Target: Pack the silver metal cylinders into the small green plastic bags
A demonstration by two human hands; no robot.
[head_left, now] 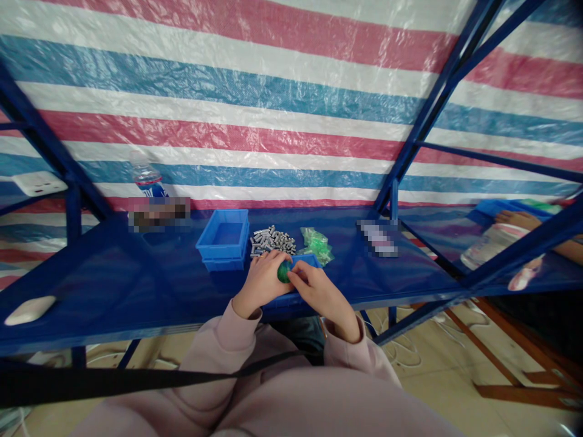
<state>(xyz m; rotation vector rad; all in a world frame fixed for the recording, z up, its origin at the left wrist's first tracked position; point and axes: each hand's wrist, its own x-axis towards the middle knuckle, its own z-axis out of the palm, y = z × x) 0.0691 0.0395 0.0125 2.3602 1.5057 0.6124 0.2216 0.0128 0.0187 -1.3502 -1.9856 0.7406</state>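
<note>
Near the front edge of the blue table, my left hand point(265, 279) is closed around a round green object point(284, 272). My right hand point(315, 285) touches the right side of that object with its thumb and fingers pinched together; anything small between them is hidden. Under and behind the hands is a blue tray point(311, 261), mostly covered. Just beyond my left hand lies a pile of small silver metal parts point(273, 238). To the right of the pile is a clear plastic bag with green contents point(317, 245). Stacked blue bins point(223, 241) stand left of the pile.
A bottle point(149, 179) stands at the back left, and a white object point(30, 310) lies at the left edge. Blue frame posts point(412, 142) rise at the right. Beyond them is another person's hand point(517, 220) near a plastic container point(489, 246).
</note>
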